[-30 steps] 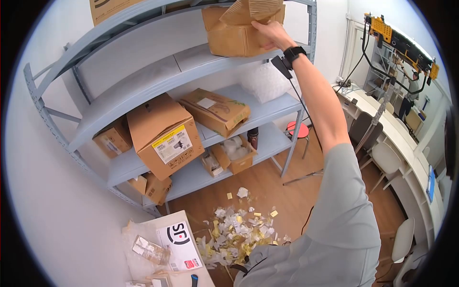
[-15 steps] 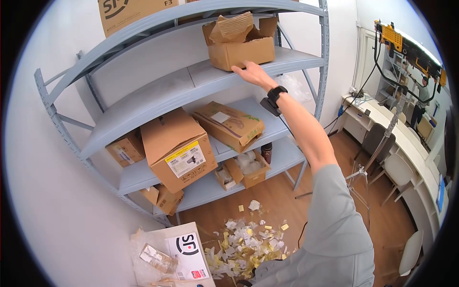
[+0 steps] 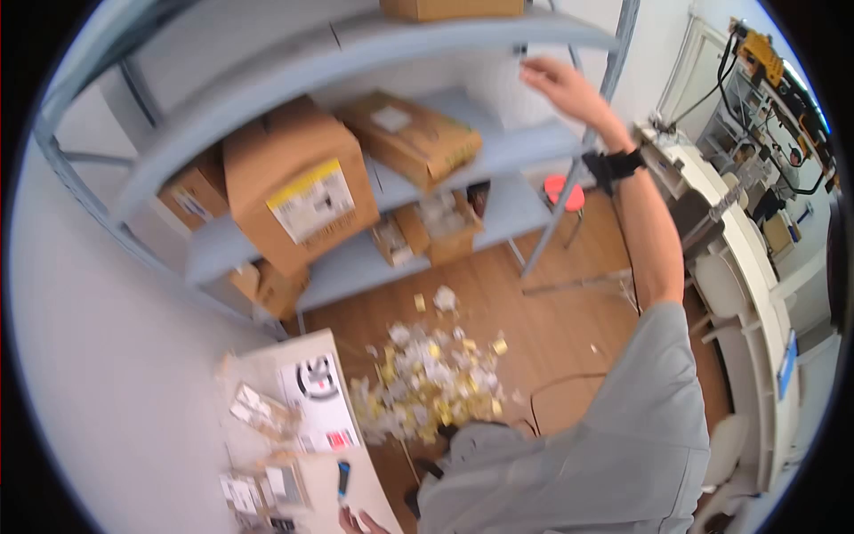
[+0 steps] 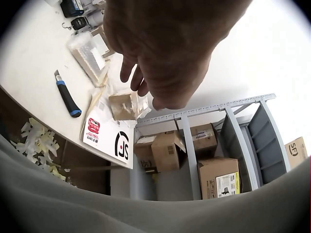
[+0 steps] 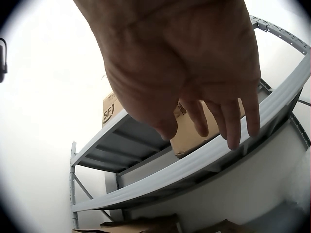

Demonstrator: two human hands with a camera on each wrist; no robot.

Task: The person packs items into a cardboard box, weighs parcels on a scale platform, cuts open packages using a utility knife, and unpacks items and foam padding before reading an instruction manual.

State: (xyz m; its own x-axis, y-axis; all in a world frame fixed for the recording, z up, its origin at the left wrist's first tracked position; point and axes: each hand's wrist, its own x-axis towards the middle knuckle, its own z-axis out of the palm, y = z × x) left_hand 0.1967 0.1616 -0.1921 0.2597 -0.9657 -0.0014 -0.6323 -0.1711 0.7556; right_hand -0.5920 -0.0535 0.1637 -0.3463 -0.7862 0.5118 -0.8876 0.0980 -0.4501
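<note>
My right hand (image 3: pixel 565 89) is in the air in front of the shelf rack, fingers loosely extended and holding nothing. A cardboard box (image 3: pixel 452 9) sits on the upper shelf, up and to the left of that hand; the head view cuts off its top. In the right wrist view the fingers overlap the box (image 5: pixel 192 131) and the shelf edge. Low in the head view, the fingers of my left hand (image 3: pixel 360 523) show over the white table, just below a blue-and-black utility knife (image 3: pixel 343 479). Nothing is in the left hand (image 4: pixel 165 58), and its fingers hang loose.
Several cartons stand on the grey rack, including a large labelled box (image 3: pixel 302 191) and a flat box (image 3: pixel 414 133). Paper scraps (image 3: pixel 431 374) litter the floor. On the table lie a white SF package (image 3: pixel 320 400) and wrapped parcels (image 3: pixel 262 409). A red stool (image 3: pixel 564 191) stands beyond the rack.
My right hand has left the cardboard box and moved right and away from it. The box stays on the upper shelf. The view has tipped downward, and left fingers now show at the table.
</note>
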